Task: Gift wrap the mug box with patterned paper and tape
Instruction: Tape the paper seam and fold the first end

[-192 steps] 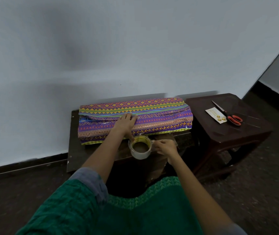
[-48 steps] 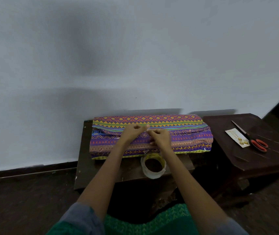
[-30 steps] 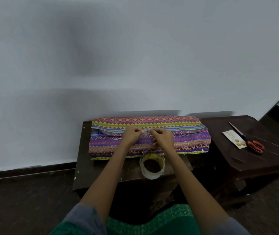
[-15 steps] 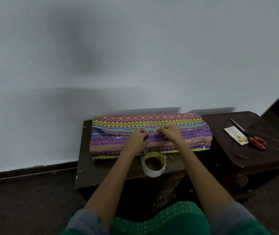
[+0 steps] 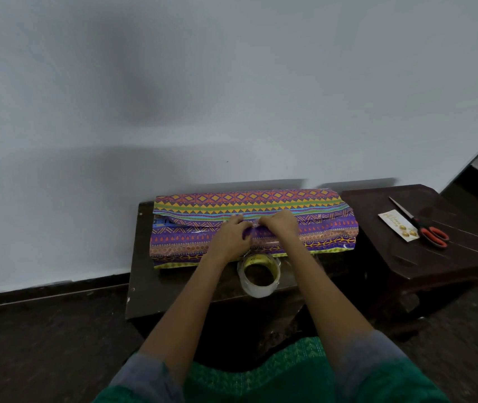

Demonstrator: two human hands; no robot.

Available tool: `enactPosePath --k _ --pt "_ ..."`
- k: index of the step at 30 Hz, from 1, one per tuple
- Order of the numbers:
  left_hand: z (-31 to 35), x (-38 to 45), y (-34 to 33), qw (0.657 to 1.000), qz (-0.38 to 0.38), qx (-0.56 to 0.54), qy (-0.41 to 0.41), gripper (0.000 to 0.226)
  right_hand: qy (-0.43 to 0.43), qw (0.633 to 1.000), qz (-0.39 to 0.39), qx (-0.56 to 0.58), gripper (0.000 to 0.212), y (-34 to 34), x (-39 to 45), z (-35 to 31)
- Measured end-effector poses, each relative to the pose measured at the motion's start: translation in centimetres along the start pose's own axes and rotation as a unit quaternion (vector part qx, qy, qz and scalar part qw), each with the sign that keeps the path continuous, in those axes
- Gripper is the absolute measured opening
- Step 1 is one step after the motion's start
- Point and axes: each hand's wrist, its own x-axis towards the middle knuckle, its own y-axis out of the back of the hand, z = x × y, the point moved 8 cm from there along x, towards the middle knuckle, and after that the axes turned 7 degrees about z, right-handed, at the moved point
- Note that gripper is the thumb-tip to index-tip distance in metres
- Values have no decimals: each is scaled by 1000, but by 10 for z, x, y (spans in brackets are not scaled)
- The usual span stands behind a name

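Patterned paper (image 5: 261, 205) is seen folded over the mug box, a blue corner of it exposed far left of the left hand (image 5: 229, 238). That hand is pressed flat, fingers loosely spread, on the paper seam; nothing is gripped. Right hand (image 5: 281, 225) is laid just beside it, fingertips down on the same seam. Tape roll (image 5: 259, 274) is set just below both wrists. Scissors (image 5: 423, 228) and a card (image 5: 397, 225) are placed well right on a second table (image 5: 435, 266).

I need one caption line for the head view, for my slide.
Both hands, left and right, press on the patterned paper; tape roll nearby.
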Motion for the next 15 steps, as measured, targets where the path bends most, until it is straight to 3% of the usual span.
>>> enactPosePath --k 10,15 --pt "-3 -3 -2 1000 -5 -10 10 54 37 992 30 -118 38 -5 -5 -11" --pt "-4 -5 -1 1000 -7 -21 20 66 25 990 54 -126 53 -6 -2 1"
